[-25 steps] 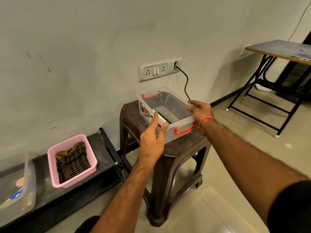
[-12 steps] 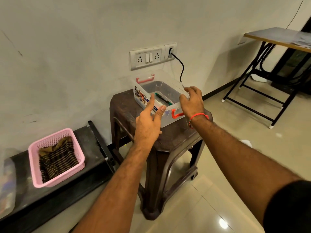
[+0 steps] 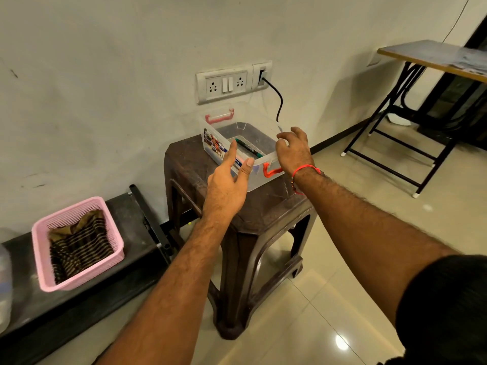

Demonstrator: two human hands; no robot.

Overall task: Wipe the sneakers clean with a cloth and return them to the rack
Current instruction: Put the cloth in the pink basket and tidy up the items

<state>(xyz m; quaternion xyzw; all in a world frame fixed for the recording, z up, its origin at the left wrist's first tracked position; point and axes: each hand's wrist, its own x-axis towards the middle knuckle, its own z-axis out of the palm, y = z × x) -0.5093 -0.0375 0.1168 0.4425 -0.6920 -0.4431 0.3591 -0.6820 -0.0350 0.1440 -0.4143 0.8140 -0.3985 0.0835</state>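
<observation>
Steadying the box (image 3: 238,143) on the stool (image 3: 184,164), the left hand (image 3: 226,185) is being held spread beside it; the right hand (image 3: 293,151) is being loosely curled over its rim, grip unclear.

One clear storage box (image 3: 238,143) with two red handles (image 3: 271,170), one green marker (image 3: 249,150), one brown stool (image 3: 237,206), one pink basket (image 3: 76,243), one folding table (image 3: 432,59), two hands (image 3: 226,191).

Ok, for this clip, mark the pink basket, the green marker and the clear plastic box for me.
pink basket (image 3: 79,281): head view, on its front wall.
green marker (image 3: 249,148): head view, on the middle of its barrel, inside the box.
clear plastic box (image 3: 261,177): head view, on its near wall by the red handle.
</observation>
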